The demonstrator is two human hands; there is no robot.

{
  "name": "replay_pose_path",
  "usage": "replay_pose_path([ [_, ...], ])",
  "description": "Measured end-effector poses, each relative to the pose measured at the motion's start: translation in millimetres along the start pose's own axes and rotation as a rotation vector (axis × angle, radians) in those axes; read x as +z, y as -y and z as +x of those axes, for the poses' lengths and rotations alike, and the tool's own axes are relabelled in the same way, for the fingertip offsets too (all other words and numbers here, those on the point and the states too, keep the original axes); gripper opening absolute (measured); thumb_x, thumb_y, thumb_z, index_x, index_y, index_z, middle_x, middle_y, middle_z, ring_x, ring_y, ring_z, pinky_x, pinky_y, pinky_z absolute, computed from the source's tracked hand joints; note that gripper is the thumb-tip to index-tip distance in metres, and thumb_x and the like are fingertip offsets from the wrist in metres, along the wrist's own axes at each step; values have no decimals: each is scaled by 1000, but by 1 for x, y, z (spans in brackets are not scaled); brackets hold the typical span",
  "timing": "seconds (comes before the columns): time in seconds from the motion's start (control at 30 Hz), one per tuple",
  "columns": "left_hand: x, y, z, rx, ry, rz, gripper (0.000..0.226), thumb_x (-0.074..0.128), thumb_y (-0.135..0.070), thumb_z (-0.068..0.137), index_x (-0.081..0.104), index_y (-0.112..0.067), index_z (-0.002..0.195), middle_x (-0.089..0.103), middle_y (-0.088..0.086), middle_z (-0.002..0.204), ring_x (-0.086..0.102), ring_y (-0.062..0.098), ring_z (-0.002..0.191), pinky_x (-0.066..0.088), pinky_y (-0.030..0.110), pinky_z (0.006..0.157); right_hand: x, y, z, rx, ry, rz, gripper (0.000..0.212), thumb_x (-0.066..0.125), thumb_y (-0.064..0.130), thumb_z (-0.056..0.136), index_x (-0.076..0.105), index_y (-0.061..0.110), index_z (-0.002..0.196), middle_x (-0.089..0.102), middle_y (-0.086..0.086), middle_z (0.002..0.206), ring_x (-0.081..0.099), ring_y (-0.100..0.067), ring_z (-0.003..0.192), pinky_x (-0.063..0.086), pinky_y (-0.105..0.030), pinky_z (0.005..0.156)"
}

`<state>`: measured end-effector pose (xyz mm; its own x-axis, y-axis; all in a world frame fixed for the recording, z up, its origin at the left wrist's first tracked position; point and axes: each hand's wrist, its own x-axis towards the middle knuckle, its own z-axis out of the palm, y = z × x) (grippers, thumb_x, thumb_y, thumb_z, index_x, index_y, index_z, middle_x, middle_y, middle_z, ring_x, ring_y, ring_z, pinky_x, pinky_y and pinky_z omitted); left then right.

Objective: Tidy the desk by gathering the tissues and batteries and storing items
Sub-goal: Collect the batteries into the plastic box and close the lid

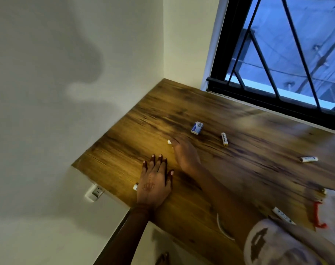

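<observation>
My left hand (155, 181) lies flat on the wooden desk (248, 169) near its left edge, fingers spread. A white battery end (135, 187) peeks out beside its little-finger side. Just beyond it, my right hand (184, 153) is blurred and stretched out low over the desk, with its fingertips at a small white piece (169, 142); I cannot tell what that piece is. Loose white batteries lie further right: one (224, 139) mid-desk, one (309, 159) toward the right, and one (283, 215) near the front. A small blue and white box (197, 128) stands behind my right hand.
A white bag with a red cord (318, 215) sits at the desk's right front. The desk fits into a corner, with a wall on the left and a barred window (277, 64) behind. A wall socket (95, 192) sits below the left edge. Printed white cloth (268, 243) fills the lower right.
</observation>
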<state>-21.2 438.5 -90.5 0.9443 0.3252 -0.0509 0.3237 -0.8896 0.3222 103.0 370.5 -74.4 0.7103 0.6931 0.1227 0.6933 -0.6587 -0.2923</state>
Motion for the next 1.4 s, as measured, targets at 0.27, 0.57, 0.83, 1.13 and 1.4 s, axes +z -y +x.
replay_pose_path([
  [0.27, -6, -3, 25, 140, -88, -150, 46, 35, -31, 94, 47, -11, 133, 43, 8, 144, 30, 22, 139, 11, 30, 115, -14, -31, -12, 247, -218, 23, 35, 46, 7, 92, 49, 6, 127, 51, -16, 123, 53, -26, 106, 45, -33, 83],
  [0.57, -10, -7, 37, 219, -305, -19, 37, 42, -28, 80, 69, -8, 97, 73, 10, 98, 66, 30, 97, 49, 48, 86, -39, -90, -15, 631, -261, 24, 32, 45, -3, 88, 50, -2, 119, 50, -24, 123, 44, -36, 114, 40, -42, 93],
  [0.83, -2, -4, 0, -335, -367, -150, 48, 67, -24, 77, 53, -5, 118, 56, 25, 114, 53, 42, 100, 44, 50, 84, -38, -88, -12, 698, -235, 98, 38, 49, -3, 87, 46, 2, 124, 51, -23, 123, 48, -35, 112, 47, -45, 88],
  [1.13, -6, 0, -3, -255, -389, -319, 35, 58, -5, 84, 57, -5, 119, 59, 19, 115, 56, 34, 104, 47, 42, 85, -41, -84, -27, 744, -300, 207, 31, 53, -1, 85, 55, 5, 116, 64, -18, 107, 60, -31, 94, 43, -31, 65],
  [1.4, -23, -55, 23, -223, -169, -792, 28, 55, -5, 89, 61, -9, 116, 62, 10, 119, 58, 20, 105, 46, 26, 85, -56, -79, -72, 865, -420, 776, 25, 65, 5, 82, 63, 7, 107, 65, -2, 96, 60, -14, 82, 53, -27, 65],
])
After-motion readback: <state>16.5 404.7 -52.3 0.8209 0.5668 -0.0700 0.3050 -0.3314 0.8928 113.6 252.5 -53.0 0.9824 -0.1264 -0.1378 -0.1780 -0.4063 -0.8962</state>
